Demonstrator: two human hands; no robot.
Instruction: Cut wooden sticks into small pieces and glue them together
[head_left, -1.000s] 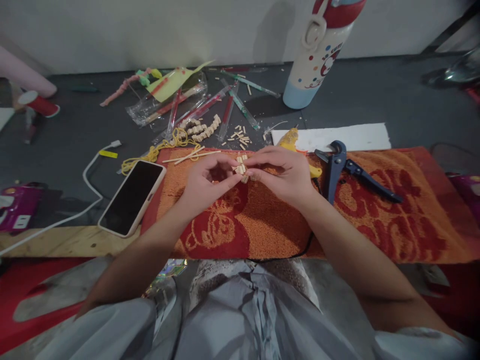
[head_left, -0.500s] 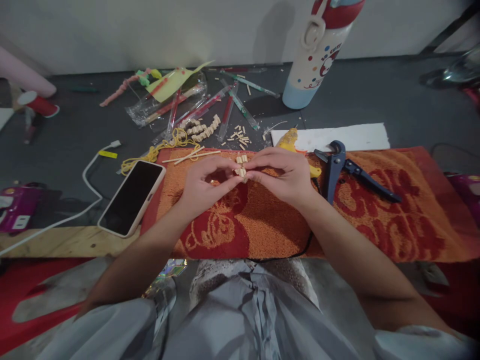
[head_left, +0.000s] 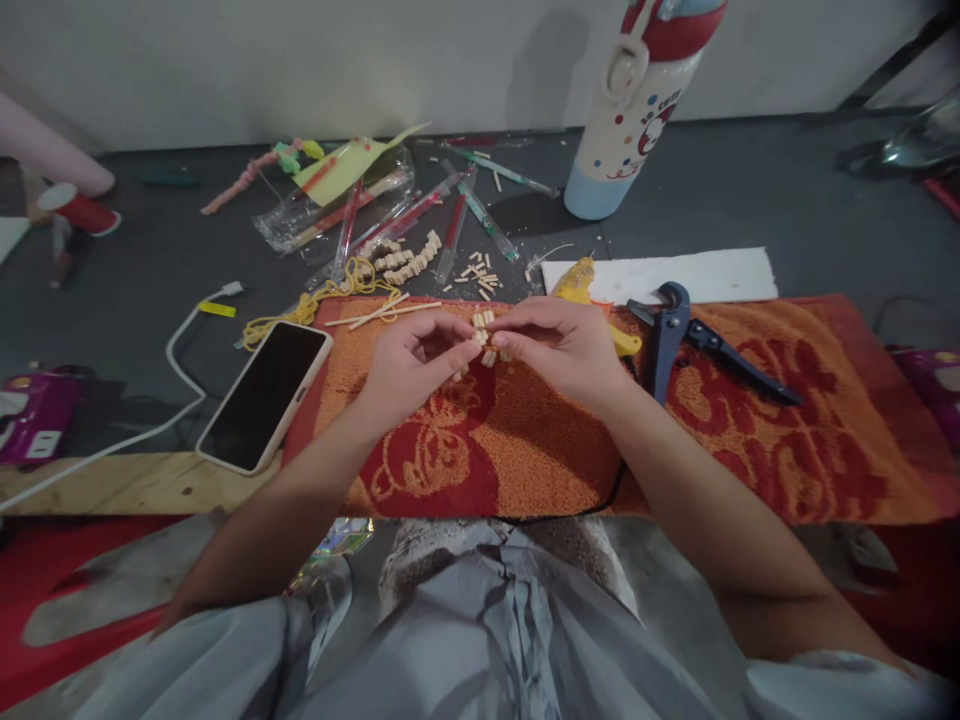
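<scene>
Between my hands, over the orange and red towel [head_left: 555, 450], is a small cluster of short pale wooden stick pieces [head_left: 483, 322]. My left hand [head_left: 416, 360] pinches it from the left with thumb and fingertips. From the other side my right hand [head_left: 566, 345] grips it, also between thumb and fingers. Parts of the cluster are hidden by the fingertips. Loose cut stick pieces [head_left: 478, 272] lie just beyond, beside wavy strips of joined pieces [head_left: 412, 260]. A few long thin sticks [head_left: 379, 312] rest by the towel's far edge.
Right of my hands are a yellow glue gun [head_left: 576, 280], a dark blue cutter [head_left: 670, 335] and a white board [head_left: 720, 272]. A bottle [head_left: 622, 130] stands behind. Leftward lie a phone [head_left: 266, 395], yellow cord [head_left: 300, 308], a white cable [head_left: 176, 350] and plastic-wrapped sticks [head_left: 352, 215].
The cluster has turned a little in my fingers, and more of its lower pieces show. My fingers have shifted slightly on it; the things around are unmoved.
</scene>
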